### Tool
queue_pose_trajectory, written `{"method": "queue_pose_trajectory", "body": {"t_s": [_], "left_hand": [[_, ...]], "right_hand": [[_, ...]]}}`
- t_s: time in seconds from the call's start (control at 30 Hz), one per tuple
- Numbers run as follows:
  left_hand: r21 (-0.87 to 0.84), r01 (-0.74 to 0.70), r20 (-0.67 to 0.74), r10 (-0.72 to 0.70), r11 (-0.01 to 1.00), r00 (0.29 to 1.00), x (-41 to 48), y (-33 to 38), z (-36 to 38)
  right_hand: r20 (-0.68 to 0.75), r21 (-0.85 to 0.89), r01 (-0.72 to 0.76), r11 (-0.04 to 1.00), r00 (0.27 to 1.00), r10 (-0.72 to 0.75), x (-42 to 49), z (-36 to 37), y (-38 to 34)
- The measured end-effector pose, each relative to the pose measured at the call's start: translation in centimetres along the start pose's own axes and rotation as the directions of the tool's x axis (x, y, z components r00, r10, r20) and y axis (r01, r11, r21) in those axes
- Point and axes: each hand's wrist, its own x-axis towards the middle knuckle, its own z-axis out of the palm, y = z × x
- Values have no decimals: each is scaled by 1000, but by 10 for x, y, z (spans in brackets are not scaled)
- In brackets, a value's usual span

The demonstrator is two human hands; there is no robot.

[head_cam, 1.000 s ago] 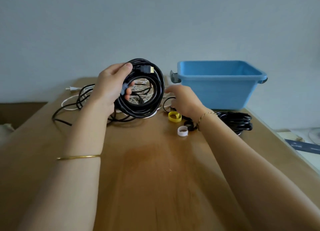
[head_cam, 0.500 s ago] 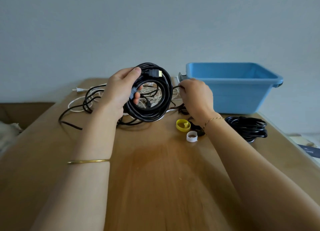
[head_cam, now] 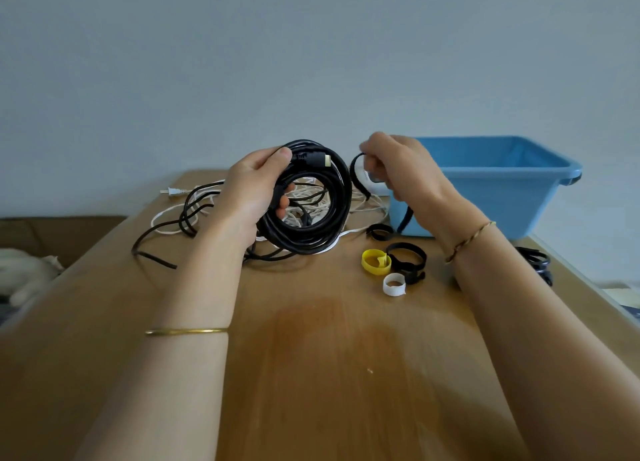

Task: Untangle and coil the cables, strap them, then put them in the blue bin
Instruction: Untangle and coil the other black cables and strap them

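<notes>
My left hand (head_cam: 254,192) grips a coiled black cable (head_cam: 311,232), held upright above the wooden table (head_cam: 311,374), its gold-tipped plug at the top under my thumb. Just to the right, my right hand (head_cam: 401,171) pinches a black strap (head_cam: 358,180) that curves down beside the coil, with its tail hanging below the hand. The blue bin (head_cam: 498,190) stands at the back right, behind my right hand. Yellow (head_cam: 375,261), white (head_cam: 394,284) and black (head_cam: 407,258) rolled straps lie on the table in front of it.
Tangled black and white cables (head_cam: 187,218) with a white plug (head_cam: 171,191) lie at the back left behind the coil. Another black coil (head_cam: 536,263) lies at the right table edge beside the bin. The table drops off on both sides.
My right hand has lifted off the table with a black strap and now holds it up beside the coil. The left hand keeps the coil in the same grip.
</notes>
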Motion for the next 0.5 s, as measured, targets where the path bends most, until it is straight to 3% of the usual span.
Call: {"method": "queue_pose_trajectory", "body": {"t_s": [0.17,0.3,0.4,0.5], "left_hand": [[27,-40,10,39,999,999,1,1,2],[97,-64,5,64,993,998,4,0,3],[161,-90,50,82,983,995,3,-1,6],[190,-96,79,82,977,993,3,-1,9]], "right_hand": [[177,-152,326,933,938,-299,-7,20,-8],[316,-545,497,676,868,-383,1,31,7],[194,-714,546,438,756,-626,0,43,18],[-4,-823,415,387,678,-735,-1,49,25]]}}
